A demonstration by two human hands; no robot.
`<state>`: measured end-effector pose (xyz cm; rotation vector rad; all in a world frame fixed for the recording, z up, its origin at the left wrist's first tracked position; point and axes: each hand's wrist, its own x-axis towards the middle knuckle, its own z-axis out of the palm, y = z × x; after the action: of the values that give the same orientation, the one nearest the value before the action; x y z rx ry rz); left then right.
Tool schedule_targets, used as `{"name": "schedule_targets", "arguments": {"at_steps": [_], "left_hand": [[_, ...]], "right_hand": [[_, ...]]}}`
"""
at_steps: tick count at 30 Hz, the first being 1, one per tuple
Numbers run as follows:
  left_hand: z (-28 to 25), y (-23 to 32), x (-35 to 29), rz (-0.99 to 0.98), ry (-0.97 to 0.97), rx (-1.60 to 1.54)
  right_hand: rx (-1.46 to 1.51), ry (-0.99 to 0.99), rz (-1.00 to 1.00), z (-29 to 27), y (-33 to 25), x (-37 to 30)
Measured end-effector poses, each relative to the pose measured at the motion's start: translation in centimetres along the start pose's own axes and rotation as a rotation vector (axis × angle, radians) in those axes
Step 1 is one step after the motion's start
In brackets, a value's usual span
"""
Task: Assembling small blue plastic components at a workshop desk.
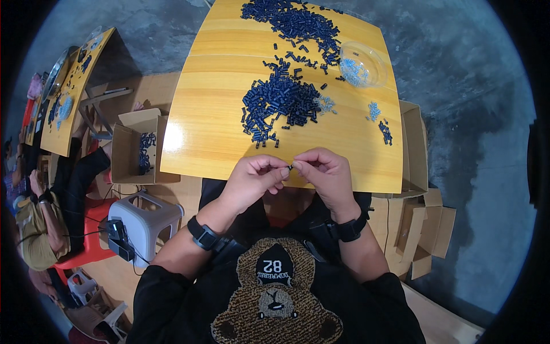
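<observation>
Over the near edge of the yellow wooden table (200, 126), my two hands meet fingertip to fingertip. A small black plastic piece (290, 167) shows between them. My left hand (252, 179) pinches it with thumb and forefinger. My right hand (329, 176) is also closed in a pinch against its right end; whatever else those fingertips hold is too small to make out. Beyond the hands lies a heap of small black tubular pieces (281, 98), with a few clear pieces (326, 105) at its right side. Small groups of clear pieces (374, 111) and black pieces (385, 133) lie further right.
Another black heap (298, 26) and a clear bowl (380, 74) of pale pieces occupy the table's far part. Cardboard boxes stand left (127, 155) and right (413, 149). A grey stool (146, 221) is at left, near a seated person (43, 229) and another table (60, 129).
</observation>
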<state>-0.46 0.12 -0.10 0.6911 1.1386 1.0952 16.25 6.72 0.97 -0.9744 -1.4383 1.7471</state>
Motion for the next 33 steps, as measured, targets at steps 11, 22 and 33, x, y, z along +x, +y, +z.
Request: {"name": "schedule_targets", "arguments": {"at_steps": [11, 22, 33], "left_hand": [[-0.42, 0.1, -0.17, -0.029, 0.0, -0.125], [-0.23, -0.02, -0.26, -0.019, 0.001, -0.101], [-0.14, 0.0, -0.45, -0.022, -0.017, -0.083]], "right_hand": [[-0.009, 0.054, -0.063, 0.13, -0.2, 0.03], [-0.035, 0.041, -0.11, 0.35, 0.01, -0.15], [-0.085, 0.036, -0.139, 0.55, -0.3, -0.56]]}}
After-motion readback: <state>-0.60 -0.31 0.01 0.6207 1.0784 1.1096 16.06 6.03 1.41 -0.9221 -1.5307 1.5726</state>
